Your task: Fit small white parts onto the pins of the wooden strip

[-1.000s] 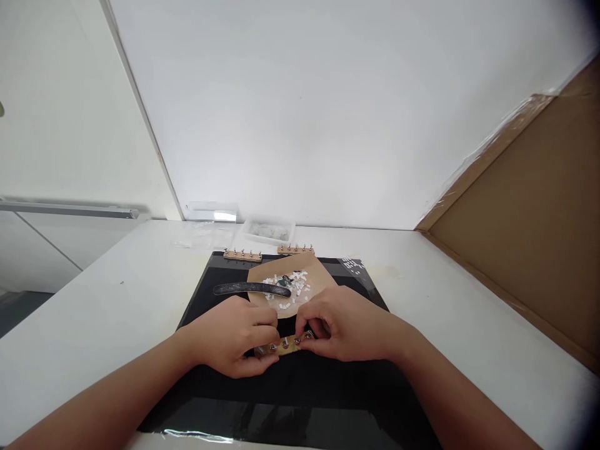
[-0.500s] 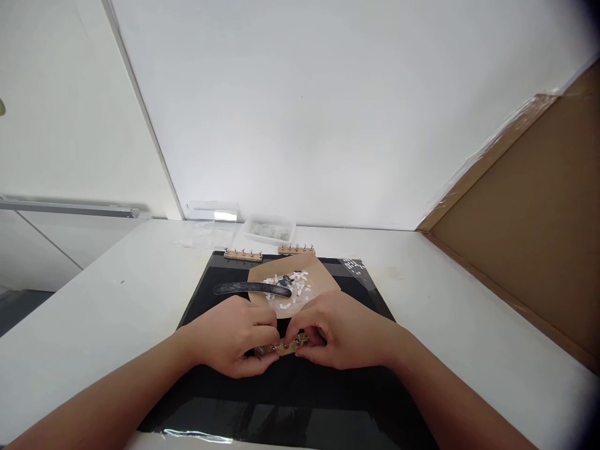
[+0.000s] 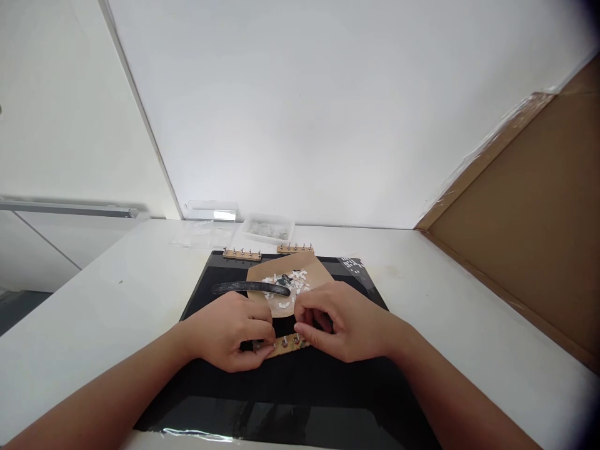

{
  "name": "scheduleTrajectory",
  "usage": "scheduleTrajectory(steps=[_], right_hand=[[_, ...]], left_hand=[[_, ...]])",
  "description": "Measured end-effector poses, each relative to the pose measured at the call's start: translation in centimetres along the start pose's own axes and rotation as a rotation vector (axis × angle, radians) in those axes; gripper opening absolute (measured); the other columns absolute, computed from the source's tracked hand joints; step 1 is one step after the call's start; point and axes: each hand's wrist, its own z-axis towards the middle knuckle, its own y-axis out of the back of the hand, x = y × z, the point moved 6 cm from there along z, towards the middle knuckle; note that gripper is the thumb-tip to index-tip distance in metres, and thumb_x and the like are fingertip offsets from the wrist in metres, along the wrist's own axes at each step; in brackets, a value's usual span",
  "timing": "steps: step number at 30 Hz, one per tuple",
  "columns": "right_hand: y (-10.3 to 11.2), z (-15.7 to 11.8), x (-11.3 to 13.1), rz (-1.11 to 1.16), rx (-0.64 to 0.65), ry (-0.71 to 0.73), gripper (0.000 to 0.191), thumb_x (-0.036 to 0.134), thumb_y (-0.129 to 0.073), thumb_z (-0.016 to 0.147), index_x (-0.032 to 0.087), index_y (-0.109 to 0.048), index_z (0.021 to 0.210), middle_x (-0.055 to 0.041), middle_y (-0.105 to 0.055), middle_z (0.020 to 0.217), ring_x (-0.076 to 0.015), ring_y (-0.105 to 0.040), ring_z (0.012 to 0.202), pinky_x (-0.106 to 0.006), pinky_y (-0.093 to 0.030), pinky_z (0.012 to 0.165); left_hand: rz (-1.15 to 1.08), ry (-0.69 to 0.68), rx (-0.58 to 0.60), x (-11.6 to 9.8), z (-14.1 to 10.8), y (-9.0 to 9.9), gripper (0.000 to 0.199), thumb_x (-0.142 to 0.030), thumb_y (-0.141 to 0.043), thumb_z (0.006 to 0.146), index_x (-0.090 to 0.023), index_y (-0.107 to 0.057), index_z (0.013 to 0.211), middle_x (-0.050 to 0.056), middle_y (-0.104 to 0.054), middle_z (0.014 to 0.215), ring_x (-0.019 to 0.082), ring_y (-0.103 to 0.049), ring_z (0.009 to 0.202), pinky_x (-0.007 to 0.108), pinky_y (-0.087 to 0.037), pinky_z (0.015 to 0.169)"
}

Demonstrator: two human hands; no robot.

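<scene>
Low in the middle, a narrow wooden strip with metal pegs (image 3: 281, 350) sits over the black mat. My left hand (image 3: 234, 331) is closed on its left end, thumb in front and fingers behind, covering that part. My right hand (image 3: 342, 322) hovers at the strip's right end, thumb and fingertips bent close together beside a peg; whatever they pinch, if anything, is too small to make out. Just beyond both hands is a sheet of brown paper (image 3: 319, 269) strewn with small white pieces (image 3: 297, 278). A curved black nail file (image 3: 250, 288) lies across the paper's left edge.
Two more pegged wooden strips, a left one (image 3: 242, 255) and a right one (image 3: 295, 249), stand at the back of the black mat (image 3: 281, 400). Behind them are a clear plastic tub (image 3: 268, 229) and plastic wrapping (image 3: 201, 234). A cardboard panel (image 3: 525, 200) borders the right side.
My right hand has lifted slightly and shifted right along the strip, uncovering pegs near its middle. My left hand keeps its hold on the left end.
</scene>
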Motion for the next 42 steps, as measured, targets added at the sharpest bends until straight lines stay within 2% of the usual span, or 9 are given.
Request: scheduleTrajectory(steps=[3, 8, 15, 25, 30, 33, 37, 42], right_hand=[[0.0, 0.1, 0.0, -0.019, -0.031, 0.029, 0.012, 0.022, -0.060, 0.093, 0.020, -0.059, 0.081, 0.0032, -0.063, 0.067, -0.0115, -0.053, 0.059, -0.025, -0.038, 0.059], [-0.2, 0.3, -0.1, 0.034, -0.018, 0.077, 0.019, 0.024, -0.054, 0.099, 0.021, -0.057, 0.080, 0.0014, -0.065, 0.068, -0.0131, -0.051, 0.059, -0.026, -0.038, 0.059], [0.4, 0.1, -0.4, 0.082, -0.044, 0.079, 0.016, 0.027, -0.056, 0.096, 0.020, -0.061, 0.082, 0.0009, -0.065, 0.067, -0.0135, -0.053, 0.059, -0.027, -0.037, 0.058], [0.6, 0.0, -1.2, 0.002, -0.056, 0.052, 0.018, 0.024, -0.058, 0.094, 0.021, -0.053, 0.076, 0.0042, -0.060, 0.062, -0.0112, -0.051, 0.057, -0.024, -0.035, 0.058], [1.1, -0.2, -0.8, 0.052, -0.069, 0.090, 0.023, 0.031, -0.056, 0.099, 0.021, -0.056, 0.078, 0.0020, -0.067, 0.067, -0.0118, -0.054, 0.059, -0.025, -0.037, 0.060], [1.2, 0.0, -0.3, 0.124, -0.065, 0.135, 0.035, 0.038, -0.046, 0.106, 0.020, -0.060, 0.080, -0.0004, -0.070, 0.069, -0.0123, -0.055, 0.060, -0.025, -0.038, 0.061], [0.6, 0.2, 0.4, 0.193, -0.041, 0.196, 0.047, 0.043, -0.035, 0.111, 0.018, -0.065, 0.083, -0.0028, -0.070, 0.073, -0.0129, -0.058, 0.063, -0.025, -0.040, 0.063], [-0.4, 0.4, 0.7, 0.181, -0.019, 0.208, 0.049, 0.044, -0.034, 0.110, 0.017, -0.069, 0.090, -0.0026, -0.067, 0.071, -0.0145, -0.058, 0.065, -0.027, -0.041, 0.065]], left_hand=[[-0.028, 0.016, -0.007, 0.1, 0.0, 0.1, 0.006, -0.021, -0.065, 0.088, -0.023, -0.068, 0.093, 0.001, -0.071, 0.084, 0.014, -0.063, 0.067, 0.029, -0.044, 0.059], [-0.046, 0.014, -0.001, 0.1, 0.1, 0.0, 0.006, -0.020, -0.065, 0.089, -0.023, -0.068, 0.093, 0.000, -0.071, 0.085, 0.014, -0.063, 0.068, 0.029, -0.043, 0.060], [-0.073, 0.022, 0.006, 0.2, 0.1, 0.1, 0.005, -0.019, -0.065, 0.089, -0.022, -0.067, 0.093, 0.000, -0.071, 0.085, 0.014, -0.063, 0.068, 0.028, -0.044, 0.060], [-0.153, 0.069, 0.056, 0.5, 0.1, -0.1, 0.006, -0.022, -0.064, 0.094, -0.021, -0.069, 0.096, 0.002, -0.069, 0.084, 0.012, -0.063, 0.065, 0.025, -0.047, 0.060], [-0.171, 0.058, 0.051, 0.4, 0.2, 0.0, 0.007, -0.020, -0.064, 0.095, -0.021, -0.070, 0.099, 0.003, -0.070, 0.087, 0.013, -0.064, 0.069, 0.025, -0.047, 0.060], [-0.165, 0.059, 0.059, 0.5, 0.1, -0.1, 0.007, -0.020, -0.064, 0.095, -0.021, -0.070, 0.099, 0.003, -0.070, 0.088, 0.014, -0.063, 0.070, 0.026, -0.047, 0.062], [-0.176, 0.076, 0.073, 0.7, 0.0, -0.2, 0.008, -0.019, -0.065, 0.093, -0.021, -0.070, 0.100, 0.004, -0.071, 0.091, 0.015, -0.064, 0.073, 0.027, -0.048, 0.065], [-0.189, 0.082, 0.072, 0.7, 0.1, -0.1, 0.009, -0.018, -0.065, 0.092, -0.021, -0.069, 0.099, 0.004, -0.071, 0.090, 0.015, -0.065, 0.073, 0.027, -0.049, 0.066]])
